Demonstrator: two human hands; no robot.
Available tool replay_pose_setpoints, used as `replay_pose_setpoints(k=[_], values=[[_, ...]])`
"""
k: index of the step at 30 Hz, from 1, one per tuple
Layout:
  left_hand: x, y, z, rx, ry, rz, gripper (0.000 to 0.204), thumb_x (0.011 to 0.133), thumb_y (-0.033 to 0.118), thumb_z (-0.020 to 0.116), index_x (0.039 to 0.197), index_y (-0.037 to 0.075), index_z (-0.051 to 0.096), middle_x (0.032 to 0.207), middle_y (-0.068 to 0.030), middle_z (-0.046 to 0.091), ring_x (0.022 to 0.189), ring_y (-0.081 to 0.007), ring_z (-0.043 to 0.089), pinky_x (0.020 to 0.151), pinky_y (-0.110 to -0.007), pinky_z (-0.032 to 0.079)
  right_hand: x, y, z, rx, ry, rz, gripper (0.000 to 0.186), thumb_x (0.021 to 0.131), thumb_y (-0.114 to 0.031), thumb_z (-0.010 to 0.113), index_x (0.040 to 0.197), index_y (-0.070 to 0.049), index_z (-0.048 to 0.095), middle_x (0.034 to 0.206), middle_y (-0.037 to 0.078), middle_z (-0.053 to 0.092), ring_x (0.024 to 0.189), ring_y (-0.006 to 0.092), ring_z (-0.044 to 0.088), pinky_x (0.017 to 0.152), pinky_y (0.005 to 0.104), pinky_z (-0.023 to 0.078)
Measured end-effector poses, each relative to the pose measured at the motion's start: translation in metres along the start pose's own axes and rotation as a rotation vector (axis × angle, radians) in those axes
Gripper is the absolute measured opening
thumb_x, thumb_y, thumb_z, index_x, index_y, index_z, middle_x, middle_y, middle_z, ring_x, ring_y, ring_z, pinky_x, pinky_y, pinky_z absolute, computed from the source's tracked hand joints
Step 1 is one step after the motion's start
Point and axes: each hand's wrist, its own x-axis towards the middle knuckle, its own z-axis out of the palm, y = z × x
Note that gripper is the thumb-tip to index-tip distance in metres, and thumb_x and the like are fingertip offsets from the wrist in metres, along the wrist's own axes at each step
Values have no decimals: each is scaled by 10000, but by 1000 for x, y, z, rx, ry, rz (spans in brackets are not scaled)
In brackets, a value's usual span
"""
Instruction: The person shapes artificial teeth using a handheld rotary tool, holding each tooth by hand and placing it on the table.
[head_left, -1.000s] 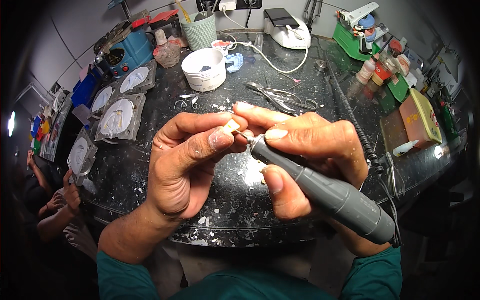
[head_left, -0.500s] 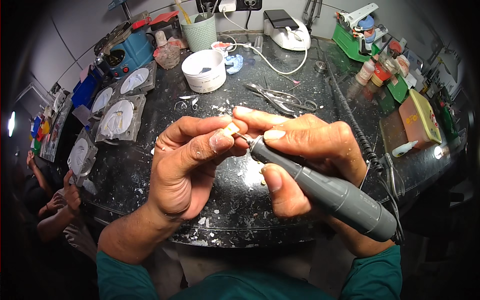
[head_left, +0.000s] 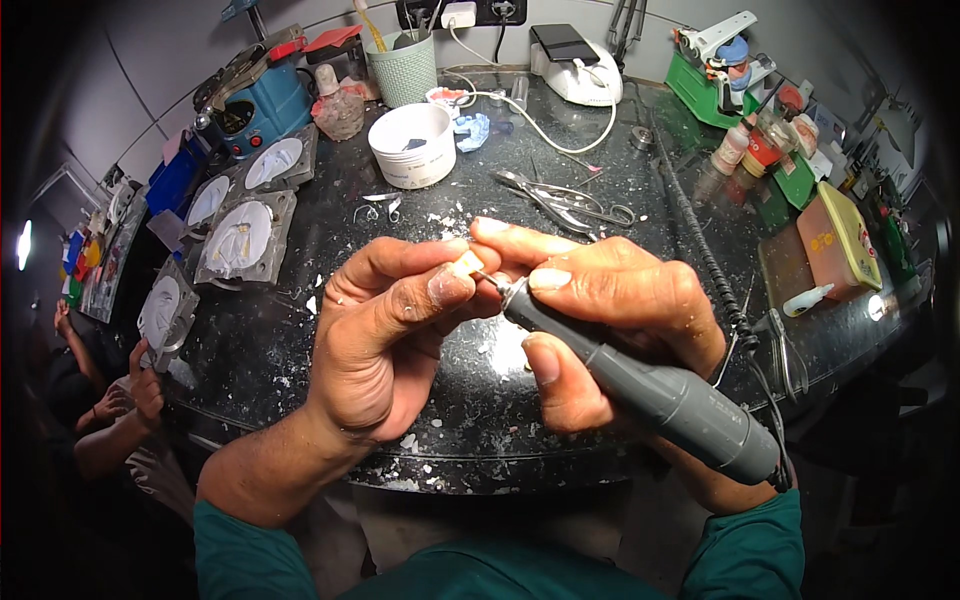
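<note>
Between the thumb and fingertips of my left hand (head_left: 385, 325) is a small cream-yellow piece that looks like a dental crown (head_left: 467, 262), mostly covered by the fingers. My right hand (head_left: 620, 310) grips a dark grey rotary handpiece (head_left: 660, 390), its thick cord end pointing to the lower right. The handpiece's thin bur (head_left: 488, 277) meets the crown, or comes very close to it. My two hands are close together at the fingertips, above the black, dust-speckled bench (head_left: 480, 420).
White plaster moulds in metal flasks (head_left: 243, 240) line the left side. A white tub (head_left: 412, 145) and pliers (head_left: 560, 200) lie beyond my hands. A coiled cord (head_left: 710, 260) runs along the right, near a lidded box (head_left: 840, 240). Another person's hand (head_left: 147, 385) shows at far left.
Both hands stay joined at the crown and shift very slightly. The handpiece's rear end has swung a little to the left. The surroundings move slightly within the picture.
</note>
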Motion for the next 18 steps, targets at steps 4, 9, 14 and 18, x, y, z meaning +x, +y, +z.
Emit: replay_pose_setpoints(k=[4, 9, 14, 18], values=[[0, -2, -1, -14, -4, -7, 143, 893, -7, 640, 1026, 11, 688, 1007, -171, 711, 936, -243, 702, 890, -386, 576, 0, 6, 11, 54, 252, -66, 342, 681, 93, 757, 994, 46, 627, 845, 161, 687, 843, 299, 719, 861, 442, 582], [-1, -1, -1, -12, -3, -16, 142, 893, -12, 636, 1023, 15, 686, 1011, -172, 711, 938, -244, 702, 895, -390, 573, 1, 11, 11, 44, 247, -110, 364, 667, 88, 773, 999, 40, 630, 859, 165, 690, 874, 316, 719, 856, 429, 582], [-1, -1, 0, -16, -8, -8, 144, 893, -15, 634, 1025, 17, 684, 1013, -178, 710, 953, -252, 700, 901, -395, 571, 2, 12, 12, 43, 257, -141, 358, 665, 88, 769, 993, 34, 635, 853, 158, 687, 849, 299, 718, 850, 432, 587], [-1, -1, 0, 0, -6, -6, 143, 893, -13, 635, 1023, 21, 686, 1015, -182, 709, 970, -258, 696, 903, -400, 570, 3, 12, 12, 51, 261, -143, 346, 670, 95, 757, 988, 36, 635, 845, 158, 683, 821, 285, 715, 857, 444, 588]])
